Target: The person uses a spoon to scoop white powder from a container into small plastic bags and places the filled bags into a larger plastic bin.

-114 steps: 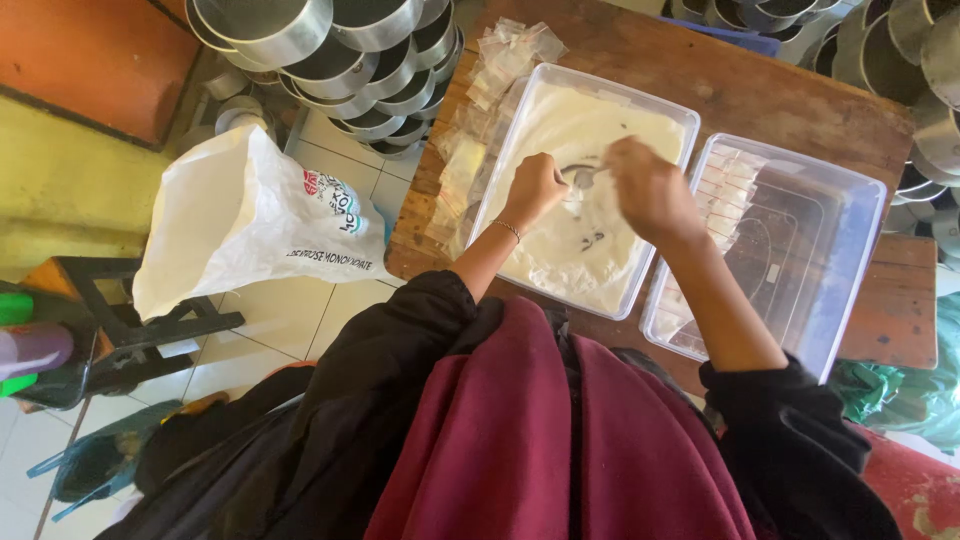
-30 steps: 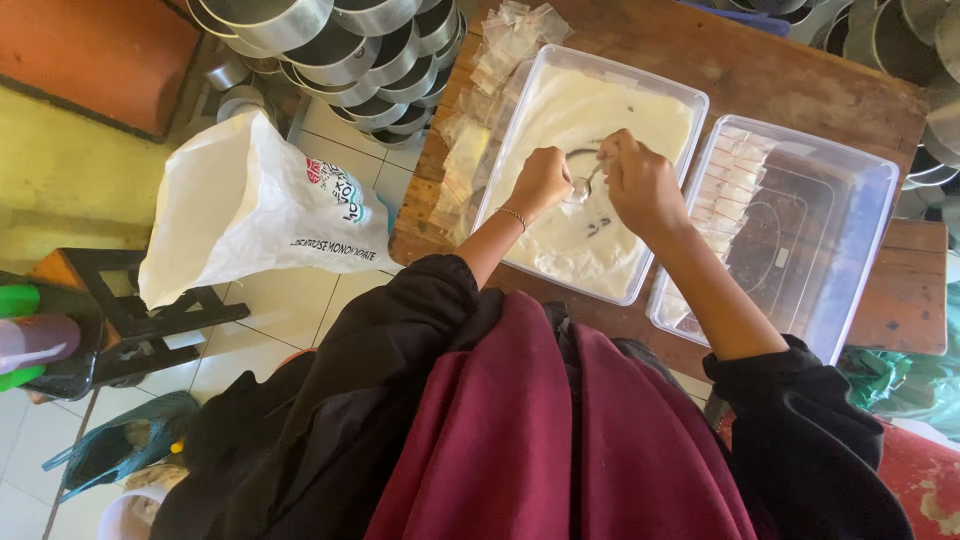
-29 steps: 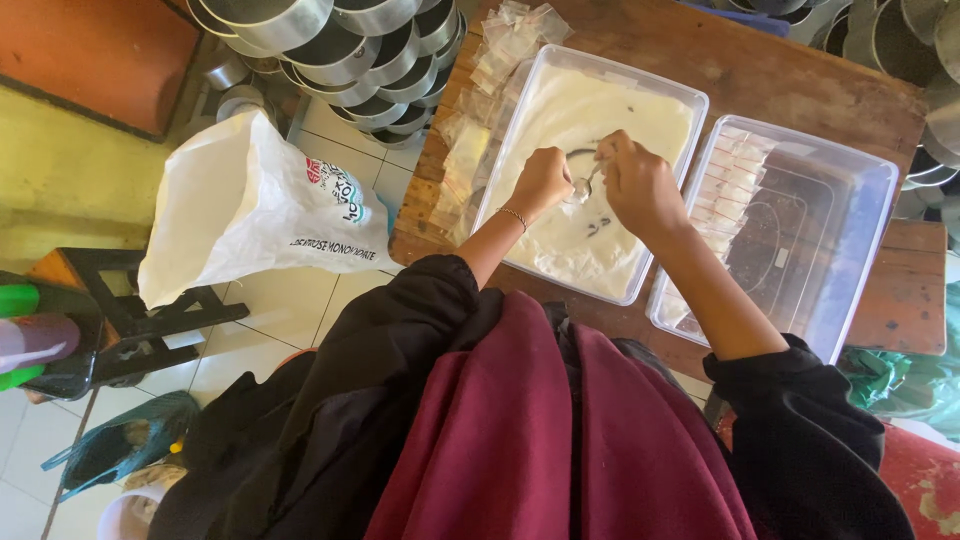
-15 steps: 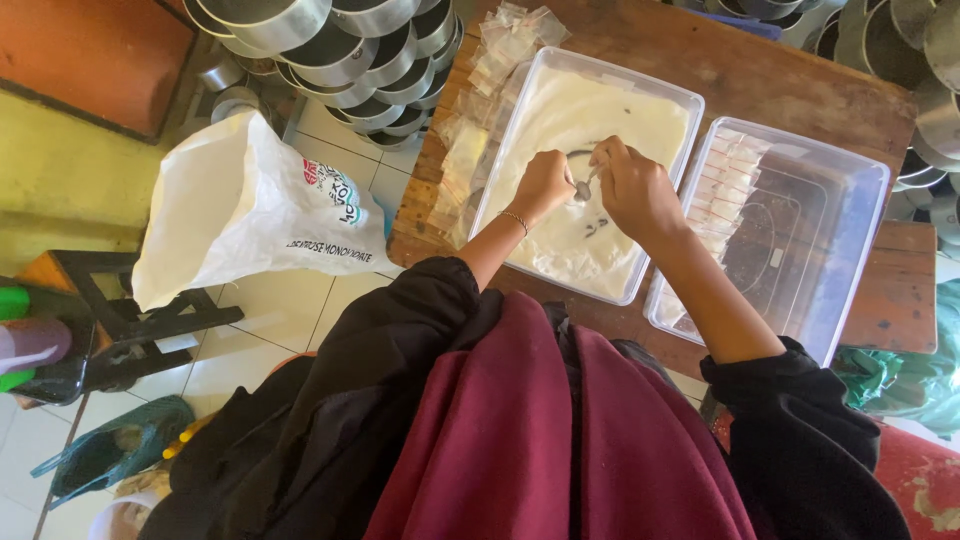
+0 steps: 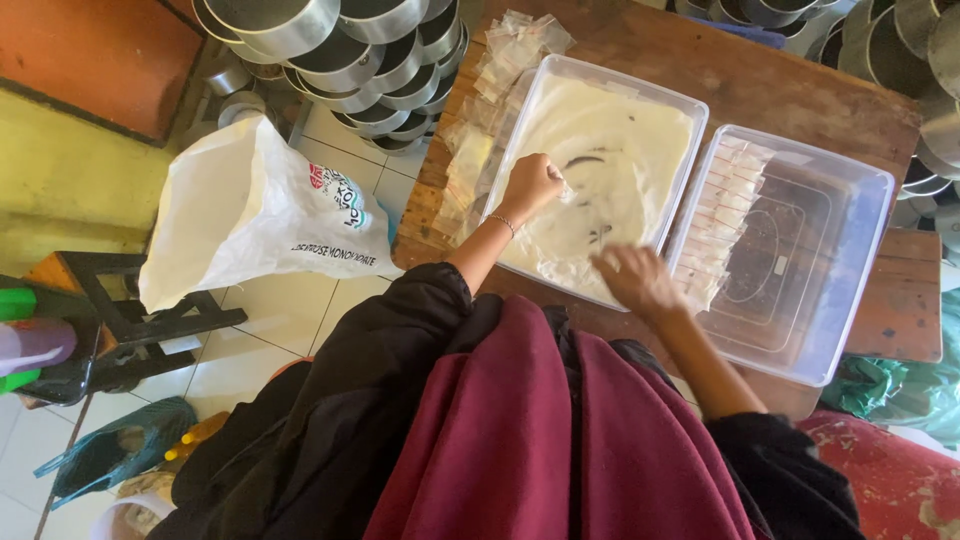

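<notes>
Maroon cloth over black sleeves fills the lower frame. Just above it, right hand [image 5: 638, 283] blurred over the near rim of the white-powder tub [image 5: 690, 110]; fingers look loosely curled, whether it grips anything I cannot tell. Left hand [image 5: 530, 186] closed, pinching a small clear sachet [image 5: 563, 190] inside the tub, left of centre. The powder lies as a thin layer, with dark streaks where the tub bottom shows.

Risk, as I judge it: the pinched sachet could tip and spill if the grip slackens; a sleeve could drag powder over the rim.

Right of the tub, a clear plastic bin [image 5: 860, 260] with filled sachets [image 5: 728, 195] in rows along its left wall, red-striped tops. Empty sachets [image 5: 478, 130] lie scattered on the wooden table [image 5: 760, 70], upper centre. White sack [image 5: 250, 215], red-and-dark print, on the left floor. Stacked metal pans [image 5: 340, 40] along the top.
</notes>
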